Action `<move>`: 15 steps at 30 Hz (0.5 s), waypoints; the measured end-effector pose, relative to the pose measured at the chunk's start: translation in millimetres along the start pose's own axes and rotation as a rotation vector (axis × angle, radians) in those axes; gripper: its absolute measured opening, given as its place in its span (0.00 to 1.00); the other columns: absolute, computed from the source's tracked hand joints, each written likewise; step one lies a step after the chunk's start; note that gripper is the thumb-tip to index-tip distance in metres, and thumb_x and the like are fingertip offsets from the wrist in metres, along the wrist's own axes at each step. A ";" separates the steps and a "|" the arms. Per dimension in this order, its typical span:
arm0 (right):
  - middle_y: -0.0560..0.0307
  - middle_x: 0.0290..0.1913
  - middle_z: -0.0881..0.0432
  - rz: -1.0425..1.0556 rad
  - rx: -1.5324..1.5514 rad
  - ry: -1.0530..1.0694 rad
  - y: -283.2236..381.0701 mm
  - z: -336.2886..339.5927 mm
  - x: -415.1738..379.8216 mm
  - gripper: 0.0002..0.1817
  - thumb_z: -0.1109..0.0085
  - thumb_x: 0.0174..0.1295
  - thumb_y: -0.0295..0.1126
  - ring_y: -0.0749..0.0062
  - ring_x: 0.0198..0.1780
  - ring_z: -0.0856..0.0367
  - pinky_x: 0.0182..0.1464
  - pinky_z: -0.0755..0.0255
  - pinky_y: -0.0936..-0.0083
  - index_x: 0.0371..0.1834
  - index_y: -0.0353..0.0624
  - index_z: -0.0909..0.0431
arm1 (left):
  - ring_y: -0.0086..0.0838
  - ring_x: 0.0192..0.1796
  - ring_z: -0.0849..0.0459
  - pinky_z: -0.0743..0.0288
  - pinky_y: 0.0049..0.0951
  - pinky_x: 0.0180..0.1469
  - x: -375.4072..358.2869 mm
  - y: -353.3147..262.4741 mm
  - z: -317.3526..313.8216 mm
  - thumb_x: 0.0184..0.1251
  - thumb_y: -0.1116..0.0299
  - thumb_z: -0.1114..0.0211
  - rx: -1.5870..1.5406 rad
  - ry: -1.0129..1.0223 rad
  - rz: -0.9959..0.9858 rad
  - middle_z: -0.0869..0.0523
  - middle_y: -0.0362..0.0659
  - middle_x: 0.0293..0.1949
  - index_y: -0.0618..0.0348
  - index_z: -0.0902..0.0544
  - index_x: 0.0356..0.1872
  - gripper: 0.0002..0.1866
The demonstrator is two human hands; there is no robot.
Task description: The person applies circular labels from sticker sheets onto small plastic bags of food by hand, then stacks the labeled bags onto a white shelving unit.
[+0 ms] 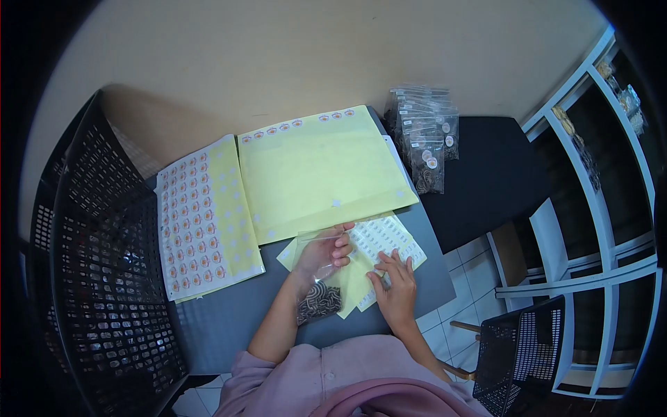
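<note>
A clear bag with dark pieces at its bottom is gripped near the top by the left hand. The right hand is laid open on the small label sheet. Farther off, finished bags are stacked on the bench. A label could be set crooked if the bag slips.

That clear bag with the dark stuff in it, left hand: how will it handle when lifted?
Probably floppy: the clear bag is thin film, held at its top by the left hand. Likely bottom-heavy, since the dark contents bunch at the low end. The film may be slippery.
</note>
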State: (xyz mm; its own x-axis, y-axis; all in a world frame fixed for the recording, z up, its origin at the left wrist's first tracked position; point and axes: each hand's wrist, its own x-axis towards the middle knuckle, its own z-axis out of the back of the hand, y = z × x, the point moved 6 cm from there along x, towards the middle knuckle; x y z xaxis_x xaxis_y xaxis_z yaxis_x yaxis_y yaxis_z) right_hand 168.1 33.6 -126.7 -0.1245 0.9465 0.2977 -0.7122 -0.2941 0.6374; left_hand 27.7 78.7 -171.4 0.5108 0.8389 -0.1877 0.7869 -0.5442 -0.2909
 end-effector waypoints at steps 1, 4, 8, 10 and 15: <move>0.53 0.47 0.23 0.006 0.007 -0.007 -0.3 -0.7 -0.7 0.08 0.38 0.47 0.29 0.52 0.57 0.32 0.61 0.47 0.55 0.31 0.41 0.23 | 0.18 0.23 0.37 0.40 0.18 0.23 -1.6 0.5 -2.9 0.65 0.64 0.52 0.001 0.000 0.001 0.36 0.34 0.23 0.61 0.36 0.51 0.17; 0.54 0.44 0.22 0.045 -0.003 -0.024 3.1 0.5 -1.6 0.07 0.38 0.47 0.27 0.51 0.56 0.31 0.61 0.48 0.54 0.29 0.41 0.23 | 0.20 0.26 0.37 0.39 0.20 0.26 -9.9 -2.6 -19.0 0.65 0.64 0.54 -0.018 -0.013 -0.059 0.36 0.35 0.26 0.61 0.37 0.54 0.18; 0.54 0.40 0.22 0.051 0.133 -0.107 5.8 14.8 -1.4 0.09 0.37 0.45 0.27 0.57 0.52 0.28 0.60 0.44 0.59 0.32 0.40 0.24 | 0.20 0.28 0.36 0.38 0.20 0.30 -19.5 -14.1 -34.5 0.63 0.68 0.52 0.075 -0.020 -0.222 0.34 0.36 0.28 0.60 0.39 0.55 0.20; 0.53 0.42 0.24 -0.030 0.346 -0.160 4.9 26.3 1.6 0.13 0.37 0.45 0.27 0.59 0.51 0.28 0.58 0.41 0.61 0.36 0.39 0.25 | 0.20 0.29 0.34 0.36 0.19 0.32 -24.5 -19.5 -41.2 0.63 0.71 0.51 0.159 -0.032 -0.309 0.33 0.36 0.30 0.60 0.39 0.56 0.20; 0.47 0.54 0.36 -0.075 1.056 0.077 36.6 28.4 6.5 0.47 0.36 0.45 0.26 0.61 0.50 0.28 0.51 0.33 0.69 0.66 0.42 0.57 | 0.18 0.38 0.28 0.29 0.22 0.38 -37.3 -29.9 -51.7 0.60 0.78 0.47 0.553 -0.297 -0.595 0.30 0.36 0.37 0.56 0.40 0.57 0.23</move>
State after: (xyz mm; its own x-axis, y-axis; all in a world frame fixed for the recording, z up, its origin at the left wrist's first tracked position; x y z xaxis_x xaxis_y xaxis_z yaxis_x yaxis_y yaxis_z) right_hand 160.8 25.2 -81.2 -0.1744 0.9620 0.2100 0.2365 -0.1661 0.9573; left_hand 3.0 63.7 -107.2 -0.1045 0.9918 -0.0742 0.5737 -0.0009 -0.8190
